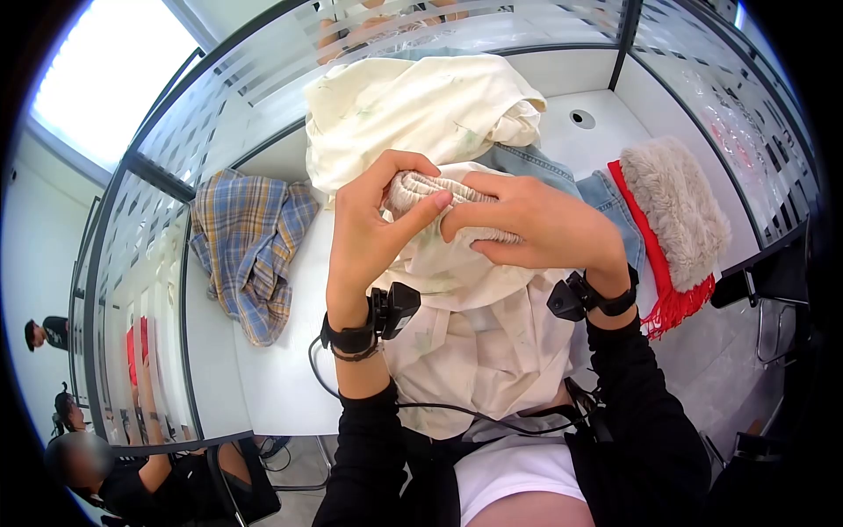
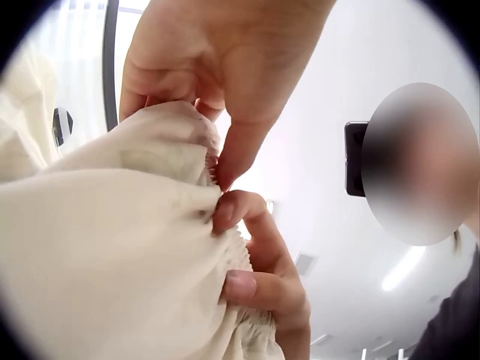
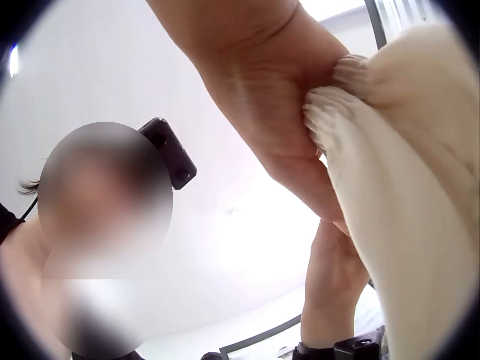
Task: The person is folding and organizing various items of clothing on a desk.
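Observation:
A cream garment (image 1: 479, 329) with a faint leaf print and a gathered elastic waistband hangs from both hands in front of the person. At the left end of the waistband, my left hand (image 1: 373, 220) pinches the cloth between thumb and fingers. My right hand (image 1: 553, 220) grips the same band just to the right, its fingers bent over the edge. In the left wrist view, the ruffled edge of the garment (image 2: 112, 247) runs between both hands, fingertips close together. From the right wrist view, the gathered band bunches against the right palm, and folds of cloth hide some fingers.
More cream printed cloth (image 1: 413, 105) is heaped at the back of the white table (image 1: 277, 386). Blue denim (image 1: 536, 165) lies beside it. A plaid shirt (image 1: 250, 237) sits left, and a grey furry piece (image 1: 680, 211) with red fringed cloth (image 1: 680, 303) right. Low partitions enclose the table.

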Demonstrator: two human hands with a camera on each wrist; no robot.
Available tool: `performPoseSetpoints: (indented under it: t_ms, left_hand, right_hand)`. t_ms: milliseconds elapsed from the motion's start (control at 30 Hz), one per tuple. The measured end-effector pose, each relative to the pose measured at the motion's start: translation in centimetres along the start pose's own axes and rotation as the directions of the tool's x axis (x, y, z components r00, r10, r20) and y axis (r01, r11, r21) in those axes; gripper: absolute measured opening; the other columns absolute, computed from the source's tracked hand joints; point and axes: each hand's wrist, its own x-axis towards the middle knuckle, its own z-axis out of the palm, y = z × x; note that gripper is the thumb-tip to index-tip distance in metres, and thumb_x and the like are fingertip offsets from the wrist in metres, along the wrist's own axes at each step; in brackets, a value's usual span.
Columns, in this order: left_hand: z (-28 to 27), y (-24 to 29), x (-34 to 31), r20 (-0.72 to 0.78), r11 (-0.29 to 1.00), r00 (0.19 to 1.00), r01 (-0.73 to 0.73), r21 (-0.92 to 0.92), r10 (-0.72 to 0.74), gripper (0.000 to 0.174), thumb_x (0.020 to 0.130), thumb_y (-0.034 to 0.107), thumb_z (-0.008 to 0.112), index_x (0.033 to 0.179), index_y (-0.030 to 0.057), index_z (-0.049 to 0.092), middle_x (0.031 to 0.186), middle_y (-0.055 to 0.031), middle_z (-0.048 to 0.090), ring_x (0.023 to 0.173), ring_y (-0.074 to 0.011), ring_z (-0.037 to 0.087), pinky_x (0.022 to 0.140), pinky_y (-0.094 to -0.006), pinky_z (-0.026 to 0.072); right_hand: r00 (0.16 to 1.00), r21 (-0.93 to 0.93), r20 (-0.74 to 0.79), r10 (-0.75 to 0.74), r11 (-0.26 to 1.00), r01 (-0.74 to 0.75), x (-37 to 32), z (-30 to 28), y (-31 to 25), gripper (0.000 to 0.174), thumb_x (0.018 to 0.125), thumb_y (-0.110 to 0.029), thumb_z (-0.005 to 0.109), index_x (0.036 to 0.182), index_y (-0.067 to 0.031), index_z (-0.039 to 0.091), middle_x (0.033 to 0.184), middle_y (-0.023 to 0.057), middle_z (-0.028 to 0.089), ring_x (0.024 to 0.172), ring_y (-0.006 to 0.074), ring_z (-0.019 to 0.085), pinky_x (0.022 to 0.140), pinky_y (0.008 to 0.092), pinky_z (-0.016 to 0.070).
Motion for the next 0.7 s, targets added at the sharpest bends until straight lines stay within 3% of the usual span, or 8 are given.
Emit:
performPoseSetpoints:
  t_ms: [567,700]
  left_hand:
    - [0.19,-0.35,0.29,0.070,0.997,0.997,-0.031,-0.067,0.036,0.011,0.076,0.009,0.065,0.085,0.0043,0.061,0.077,0.0013,0.060,0.066,-0.0042,0.051,0.055,-0.0183,0.0375]
    - [0.08,-0.38,0.34,0.101,0.998,0.994,-0.046,-0.033,0.049,0.009,0.076,0.008,0.063,0.083,0.0040,0.060,0.077,0.0020,0.060,0.067,-0.0044,0.051,0.055,-0.0182,0.0379]
  right_hand:
    - [0.999,-0.053,-0.037,-0.025,0.998,0.023,-0.21,0.53,0.36,0.026,0.071,-0.007,0.059,0.097,-0.0133,0.054,0.086,0.0065,0.045,0.075,0.0259,0.053,0.062,0.0366,0.0428]
    - [1.000,-0.068,0.025,-0.002,0.998,0.004,-0.24,0.42,0.27,0.025,0.073,-0.008,0.057,0.097,-0.0133,0.054,0.087,0.0069,0.046,0.074,0.0261,0.053,0.062,0.0372,0.0431]
